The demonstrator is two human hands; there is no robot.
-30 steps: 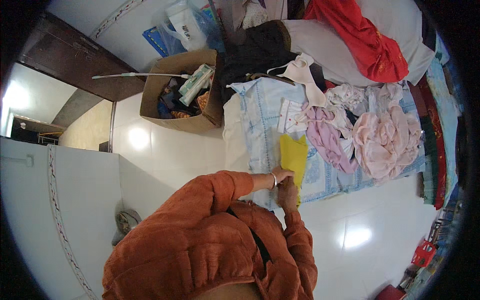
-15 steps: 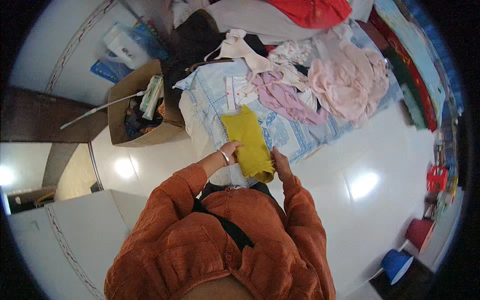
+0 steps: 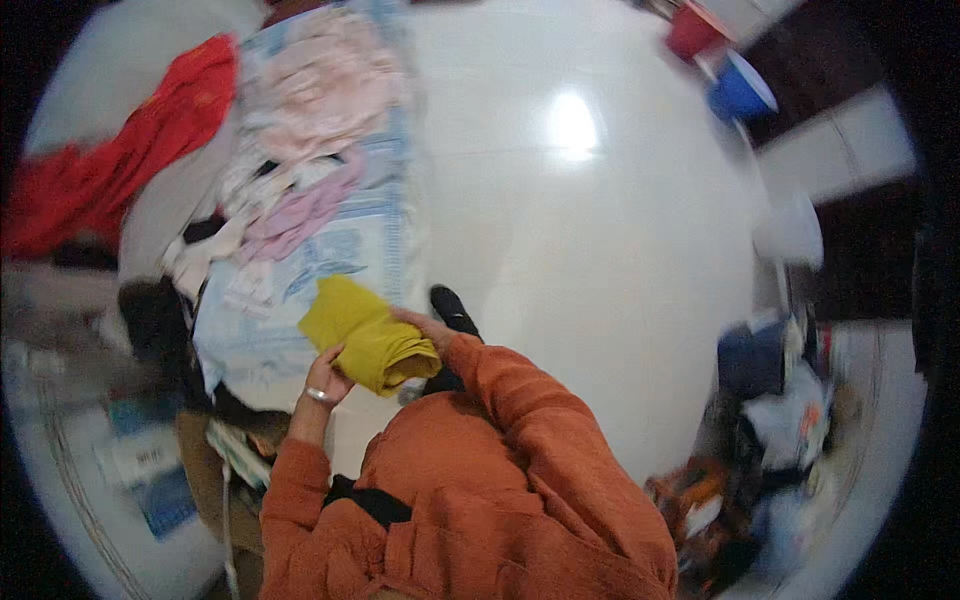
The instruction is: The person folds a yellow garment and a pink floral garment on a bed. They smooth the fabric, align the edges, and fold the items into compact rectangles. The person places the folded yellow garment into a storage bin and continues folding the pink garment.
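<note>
A folded yellow garment [image 3: 365, 335] is held between my two hands, in front of my waist. My left hand [image 3: 329, 374], with a silver bangle at the wrist, grips its near left edge. Along its far right side my right hand [image 3: 425, 325] is closed on the cloth, fingers partly hidden by it. Beneath and beyond lies a blue and white patterned sheet [image 3: 340, 245], on which a mauve garment [image 3: 295, 220] and a pale pink crumpled garment [image 3: 325, 90] rest.
A red cloth [image 3: 150, 150] lies far left. Beside my left arm stands a cardboard box [image 3: 200, 470]. White tiled floor [image 3: 570, 250] stretches to the right. A blue bucket-like container [image 3: 742, 88] and a red one [image 3: 697, 30] are far right; piled bags [image 3: 785, 420] sit nearer.
My view and body have turned to the right, so the sheet and clothes now appear at the left. The yellow garment has come along, still in both hands, now tilted.
</note>
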